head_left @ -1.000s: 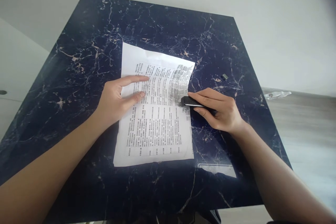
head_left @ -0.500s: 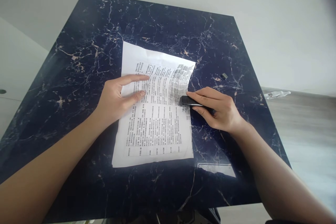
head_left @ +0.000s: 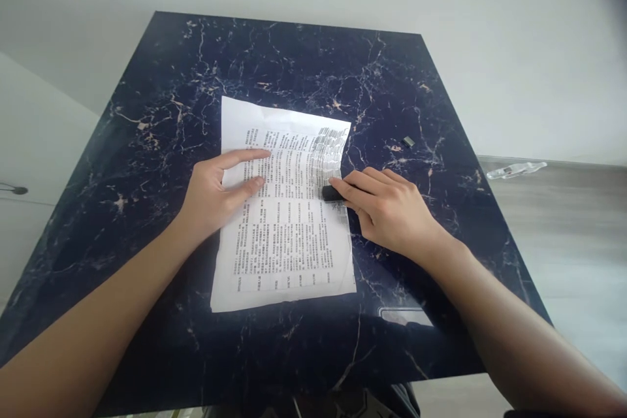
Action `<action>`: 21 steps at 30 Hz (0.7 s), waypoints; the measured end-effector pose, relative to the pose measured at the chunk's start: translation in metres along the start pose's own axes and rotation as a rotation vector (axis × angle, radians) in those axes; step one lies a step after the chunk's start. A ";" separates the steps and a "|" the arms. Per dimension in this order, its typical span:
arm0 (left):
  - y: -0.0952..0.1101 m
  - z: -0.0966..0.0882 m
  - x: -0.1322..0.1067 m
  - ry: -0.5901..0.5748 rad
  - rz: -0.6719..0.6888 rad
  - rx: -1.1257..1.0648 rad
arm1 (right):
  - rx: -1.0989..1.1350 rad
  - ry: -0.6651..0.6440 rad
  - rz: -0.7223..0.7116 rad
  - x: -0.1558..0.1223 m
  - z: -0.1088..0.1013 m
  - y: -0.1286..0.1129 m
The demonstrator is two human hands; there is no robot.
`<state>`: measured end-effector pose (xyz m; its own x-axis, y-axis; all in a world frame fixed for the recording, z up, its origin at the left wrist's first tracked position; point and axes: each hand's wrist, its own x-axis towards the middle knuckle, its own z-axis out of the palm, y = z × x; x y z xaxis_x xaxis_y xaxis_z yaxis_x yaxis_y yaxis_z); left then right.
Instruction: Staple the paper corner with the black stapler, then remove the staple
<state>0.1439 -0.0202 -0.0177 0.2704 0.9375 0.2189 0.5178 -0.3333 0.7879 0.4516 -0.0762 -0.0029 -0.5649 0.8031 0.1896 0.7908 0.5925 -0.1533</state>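
Observation:
Printed paper sheets (head_left: 289, 228) lie on the dark marbled table, slightly raised and curled at the far right corner. My left hand (head_left: 215, 189) rests on their left side, thumb and index finger stretched apart over the print. In my right hand (head_left: 385, 206) is a small black stapler (head_left: 332, 193), its front end over the right edge of the paper. My fingers cover most of the stapler, and its lower part is hidden.
A small grey-green block, like a strip of staples (head_left: 408, 142), lies on the marbled table (head_left: 294, 359) to the right of the paper. Beyond the right edge, a clear plastic item (head_left: 516, 170) is lower down. A bright reflection shows near the front.
My right hand has turned more palm-down over the stapler, now hiding more of it. The camera view has shifted a little; my left hand stays on the paper.

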 end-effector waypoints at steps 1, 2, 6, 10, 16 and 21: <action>0.000 0.000 0.000 0.000 0.005 0.002 | 0.014 0.010 -0.004 -0.002 0.000 0.002; 0.000 0.000 0.000 0.000 0.011 0.004 | 0.028 0.018 -0.005 -0.004 0.000 0.005; -0.001 0.000 0.000 0.009 0.032 0.009 | 0.046 0.102 0.069 -0.011 -0.003 0.017; -0.002 0.000 0.000 0.002 0.026 0.021 | 0.018 0.189 0.251 -0.013 -0.006 0.027; -0.004 0.000 0.000 0.004 0.030 0.060 | 0.077 0.168 0.308 -0.011 -0.004 0.033; -0.004 0.000 0.000 0.008 0.037 0.054 | 0.100 0.158 0.319 -0.010 -0.004 0.032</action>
<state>0.1419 -0.0188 -0.0213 0.2834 0.9252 0.2523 0.5504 -0.3724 0.7472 0.4836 -0.0653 -0.0061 -0.2437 0.9334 0.2635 0.8902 0.3231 -0.3212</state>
